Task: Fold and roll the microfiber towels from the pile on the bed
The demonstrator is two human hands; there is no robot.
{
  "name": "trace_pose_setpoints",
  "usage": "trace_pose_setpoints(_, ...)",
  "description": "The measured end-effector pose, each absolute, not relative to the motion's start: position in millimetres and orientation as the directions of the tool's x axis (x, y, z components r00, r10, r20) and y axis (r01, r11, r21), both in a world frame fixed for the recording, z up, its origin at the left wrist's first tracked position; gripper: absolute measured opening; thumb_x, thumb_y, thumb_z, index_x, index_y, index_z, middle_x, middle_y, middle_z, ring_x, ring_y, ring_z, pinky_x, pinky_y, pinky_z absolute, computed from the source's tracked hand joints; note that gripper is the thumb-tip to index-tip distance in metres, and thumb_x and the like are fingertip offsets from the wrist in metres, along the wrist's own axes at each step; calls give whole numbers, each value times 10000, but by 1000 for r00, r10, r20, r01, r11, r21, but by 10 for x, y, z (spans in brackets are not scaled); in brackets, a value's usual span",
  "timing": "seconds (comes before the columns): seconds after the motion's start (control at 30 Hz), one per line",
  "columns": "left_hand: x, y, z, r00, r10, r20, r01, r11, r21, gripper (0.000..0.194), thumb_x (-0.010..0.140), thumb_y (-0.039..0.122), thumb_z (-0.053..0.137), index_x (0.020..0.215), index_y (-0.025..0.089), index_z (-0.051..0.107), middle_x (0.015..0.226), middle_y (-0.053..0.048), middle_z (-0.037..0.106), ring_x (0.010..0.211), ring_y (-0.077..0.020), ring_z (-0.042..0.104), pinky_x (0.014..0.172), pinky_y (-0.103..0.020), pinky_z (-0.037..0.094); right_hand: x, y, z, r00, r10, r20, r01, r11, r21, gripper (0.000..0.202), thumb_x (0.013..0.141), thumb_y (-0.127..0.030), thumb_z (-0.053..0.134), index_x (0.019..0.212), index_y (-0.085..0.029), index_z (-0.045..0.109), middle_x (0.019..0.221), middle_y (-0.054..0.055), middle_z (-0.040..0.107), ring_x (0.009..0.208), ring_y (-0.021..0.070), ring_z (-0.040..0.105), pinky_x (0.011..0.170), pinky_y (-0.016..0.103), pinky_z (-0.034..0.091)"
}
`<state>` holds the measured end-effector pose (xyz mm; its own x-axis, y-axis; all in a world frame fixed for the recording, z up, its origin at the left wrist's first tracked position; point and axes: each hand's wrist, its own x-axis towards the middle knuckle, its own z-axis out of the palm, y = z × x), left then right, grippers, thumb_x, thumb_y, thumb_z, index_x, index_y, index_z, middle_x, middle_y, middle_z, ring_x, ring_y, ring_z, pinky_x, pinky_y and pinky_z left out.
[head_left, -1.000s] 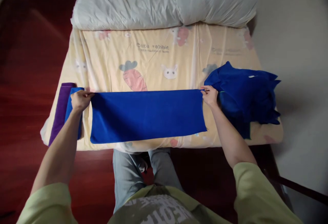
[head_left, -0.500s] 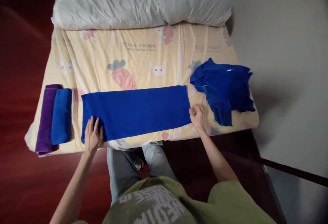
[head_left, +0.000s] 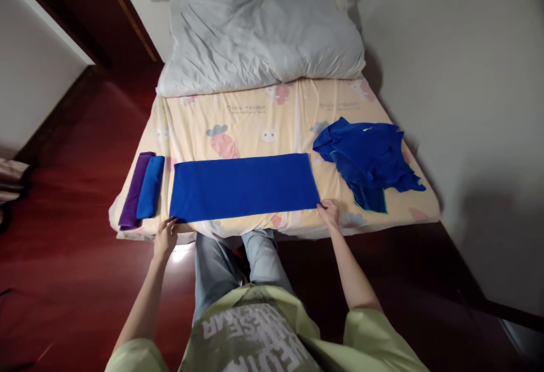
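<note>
A blue towel (head_left: 246, 186) lies flat as a long strip across the near part of the bed. My left hand (head_left: 165, 237) is closed on its near left corner, fingertips at the edge. At the near right corner my right hand (head_left: 328, 213) pinches the cloth. Left of the towel lie a rolled or folded purple towel (head_left: 135, 193) and a folded lighter blue towel (head_left: 151, 187), side by side. A crumpled heap of blue cloth (head_left: 368, 159) with green edging rests on the right, apart from my right hand.
The bed has a yellow sheet (head_left: 250, 128) printed with rabbits and carrots. A bulky pale grey quilt (head_left: 263, 37) fills the far end. A wall (head_left: 459, 122) runs along the right, and dark red floor (head_left: 76, 207) surrounds the left and front.
My left hand has gone from lying spread on the towel to gripping its near left corner. My right hand has slid down to the near right corner. The view has tilted up.
</note>
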<state>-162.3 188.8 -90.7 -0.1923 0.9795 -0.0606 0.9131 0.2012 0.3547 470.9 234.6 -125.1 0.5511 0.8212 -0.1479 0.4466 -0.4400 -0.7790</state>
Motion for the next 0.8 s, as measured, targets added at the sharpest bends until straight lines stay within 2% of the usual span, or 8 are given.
trace_pose_setpoints(0.1,-1603,1883,-869,-206,971,-119,923,233,306,551,900,226,385,1353,163,691,1450,-155,610,1275,-347,624,1068,-509,549,4641,2229,-1157,624,771,-130,495,-519,-697,215,727,-339,606,850,-186,695,855,144,744,955,360,724,941,539,565)
trace_pose_setpoints(0.2,-1522,1900,-856,-233,959,-160,932,268,246,558,907,244,383,1358,106,682,1472,-195,589,1269,-383,629,1041,-537,553,4424,2161,-1043,634,773,-11,640,-532,-554,429,811,-278,506,1147,-130,729,1199,233,690,1220,398,621,1064,567,482)
trace_pose_setpoints(0.3,-1400,1973,-876,-224,970,-100,937,242,253,570,943,298,376,1392,74,645,1476,-226,577,1356,-385,567,1147,-547,467,4120,2157,-967,481,869,114,800,-383,-461,569,922,-282,411,1443,-141,591,1503,213,531,1424,377,461,1157,558,403)
trace_pose_setpoints(0.37,-1290,2008,-930,-221,975,-27,934,219,281,609,965,335,372,1471,56,563,1554,-239,494,1473,-382,446,1219,-559,375,3942,2158,-980,352,930,101,865,-283,-414,623,971,-312,360,1570,-170,457,1642,164,397,1519,354,352,1211,570,338)
trace_pose_setpoints(0.47,-1106,1978,-1071,-265,964,11,918,249,307,691,986,399,383,1565,23,419,1662,-268,302,1581,-405,225,1257,-613,265,3788,2121,-1101,288,957,-15,898,-276,-342,672,1007,-389,297,1640,-164,338,1709,148,276,1590,353,228,1248,630,241)
trace_pose_setpoints(0.6,-943,1865,-1246,-290,956,34,915,267,301,745,1018,442,340,1604,-16,308,1702,-301,118,1607,-414,86,1264,-645,188,3760,2049,-1295,339,940,-30,898,-333,-287,699,1026,-462,227,1650,-157,315,1715,157,252,1611,330,185,1266,653,160)
trace_pose_setpoints(0.7,-930,1828,-1296,-291,956,43,917,266,298,747,1027,441,321,1616,-15,276,1707,-303,68,1610,-410,50,1261,-661,173,3771,2033,-1350,334,942,-6,905,-323,-279,698,1030,-471,231,1651,-163,313,1713,159,254,1611,326,187,1271,652,138)
trace_pose_setpoints(0.8,-984,1849,-1276,-279,960,12,919,263,294,756,1020,447,338,1606,-30,296,1699,-315,91,1606,-425,64,1263,-655,181,3790,2056,-1321,341,940,-29,902,-336,-272,686,1026,-463,271,1645,-171,332,1699,170,291,1602,350,208,1257,683,144)
